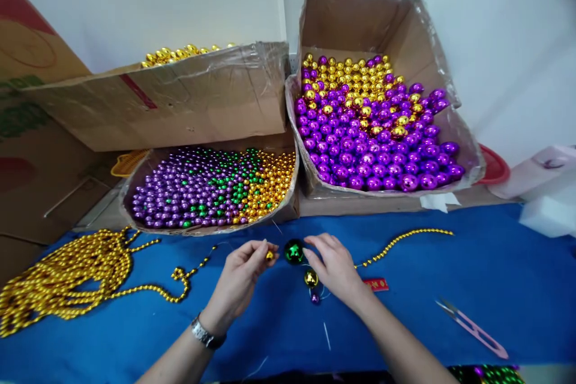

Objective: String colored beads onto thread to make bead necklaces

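l hand (240, 276) pinches a tiny gold bead (270, 255) betw thumb + forefinger, wristwatch (203, 333) on that arm. r hand (335, 267) fingertips touch a shiny green ball (294, 251), bigger than the rest, mirror finish w/ bright glints; can't tell if it's gripped. ball sits over the blue cloth (472, 270) betw both hands, just below the low box of small beads (211, 189). gold ball (311, 278) + small purple ball (315, 297) lie under the r palm. gold bead strand (405, 237) runs off to the right.

One head-worn camera looks forward and down, close over the blue table (450, 288).
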{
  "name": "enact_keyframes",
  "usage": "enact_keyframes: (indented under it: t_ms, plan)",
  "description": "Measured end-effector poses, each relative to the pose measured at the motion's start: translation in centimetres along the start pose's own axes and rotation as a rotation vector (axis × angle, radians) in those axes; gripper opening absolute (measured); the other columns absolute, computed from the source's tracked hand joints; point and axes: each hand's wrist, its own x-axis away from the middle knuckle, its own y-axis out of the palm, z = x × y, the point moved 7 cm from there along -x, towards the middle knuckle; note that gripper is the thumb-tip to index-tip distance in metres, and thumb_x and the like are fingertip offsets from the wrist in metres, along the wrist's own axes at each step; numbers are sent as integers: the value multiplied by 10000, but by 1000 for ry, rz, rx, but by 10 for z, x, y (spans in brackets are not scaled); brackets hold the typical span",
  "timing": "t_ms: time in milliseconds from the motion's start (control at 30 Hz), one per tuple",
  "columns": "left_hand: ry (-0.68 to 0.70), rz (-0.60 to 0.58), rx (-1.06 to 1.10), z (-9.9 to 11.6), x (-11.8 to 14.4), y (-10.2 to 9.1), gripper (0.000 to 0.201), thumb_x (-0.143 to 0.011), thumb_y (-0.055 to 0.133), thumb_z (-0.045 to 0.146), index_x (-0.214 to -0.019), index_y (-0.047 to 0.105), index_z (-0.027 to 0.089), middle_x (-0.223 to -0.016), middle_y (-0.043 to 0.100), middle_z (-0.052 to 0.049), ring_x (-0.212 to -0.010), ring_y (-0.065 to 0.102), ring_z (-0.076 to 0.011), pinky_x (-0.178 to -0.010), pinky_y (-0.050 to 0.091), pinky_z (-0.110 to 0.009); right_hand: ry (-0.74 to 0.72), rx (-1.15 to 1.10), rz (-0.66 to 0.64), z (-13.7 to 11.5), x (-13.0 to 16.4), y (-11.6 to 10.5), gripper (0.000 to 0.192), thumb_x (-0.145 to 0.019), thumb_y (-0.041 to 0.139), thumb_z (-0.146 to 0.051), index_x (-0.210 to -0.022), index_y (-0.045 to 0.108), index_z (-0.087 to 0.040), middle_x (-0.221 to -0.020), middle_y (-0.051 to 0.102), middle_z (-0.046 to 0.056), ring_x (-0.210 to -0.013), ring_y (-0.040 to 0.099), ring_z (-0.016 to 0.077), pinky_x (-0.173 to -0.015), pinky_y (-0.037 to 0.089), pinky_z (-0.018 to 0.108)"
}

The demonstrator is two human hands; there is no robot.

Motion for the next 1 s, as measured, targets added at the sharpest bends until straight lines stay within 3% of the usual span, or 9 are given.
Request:
enact_keyframes:
  t_ms: [133, 267, 433, 600, 1000]
  plan:
    - [-78, 116, 162, -16, 4, -14, 196, -729, 722, 293, -832, 667, 136, -831, 678, -45, -750, 640, -127, -673, 521, -196, -24, 57, 6, -19, -29, 19, 258, -863, 538, -402, -1039, 635, -240, -976, 629, 73, -960, 537, 239, -784, 448, 334]
    - [-81, 164, 282, -7, 8, -20, 201, -731, 721, 276, -828, 688, 103, -914, 691, -92, -866, 651, -173, -787, 538, -240, -88, 73, -26, -33, -33, 28, 172, -890, 507, -289, -851, 668, -243, -873, 640, 51, -860, 544, 208, -733, 436, 311]
    - [-2, 118, 314, 24, 14, -24, 256, -730, 709, 141, -981, 671, 107, -1022, 681, -111, -912, 653, -183, -828, 529, -230, -228, 22, -53, -51, -12, 10, 225, -946, 404, -221, -982, 626, -218, -934, 637, 43, -895, 537, 170, -821, 413, 287]
    - [38, 72, 305, 42, 12, -18, 183, -795, 648, 165, -972, 649, 121, -969, 686, -97, -803, 660, -142, -719, 544, -203, -252, 52, -59, -62, -1, -10, 217, -939, 414, -216, -1051, 598, -241, -870, 616, 40, -793, 550, 177, -749, 413, 304]
    - [64, 18, 213, 50, 13, -4, 215, -775, 673, 243, -956, 655, 129, -920, 678, -84, -754, 643, -144, -679, 530, -235, -249, 133, -46, -66, -1, -16, 234, -935, 412, -216, -1044, 616, -254, -817, 596, 42, -736, 580, 157, -694, 422, 261]
